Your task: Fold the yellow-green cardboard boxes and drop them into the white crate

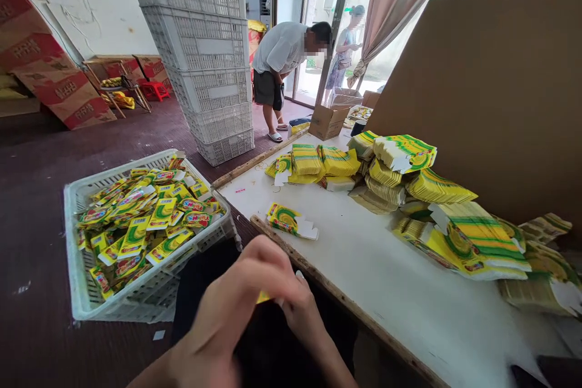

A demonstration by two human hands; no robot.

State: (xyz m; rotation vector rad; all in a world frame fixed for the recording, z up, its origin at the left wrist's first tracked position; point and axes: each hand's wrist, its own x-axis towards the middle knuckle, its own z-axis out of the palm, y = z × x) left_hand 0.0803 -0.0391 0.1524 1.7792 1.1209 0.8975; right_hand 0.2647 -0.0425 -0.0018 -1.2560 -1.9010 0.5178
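My left hand (243, 291) is in front of my lap, its fingers bent over toward my right hand (302, 306), and it is slightly blurred. Both hands close together around a small yellow carton (262, 297), of which only a sliver shows; the fingers hide the rest. Just beyond them, near the table's edge, lies a flat yellow-green carton (286, 221) with its white flaps sticking out. To the left of my hands stands a white plastic crate (122, 312) heaped with small yellow cartons (145, 212).
Bundles of flattened cartons (482, 233) are piled along the right of the white table (354, 267), which has a wooden edge (336, 291). Stacked crates (213, 73) tower behind. A person (282, 54) bends near an open cardboard box (327, 121); another person (345, 48) stands outside the doorway.
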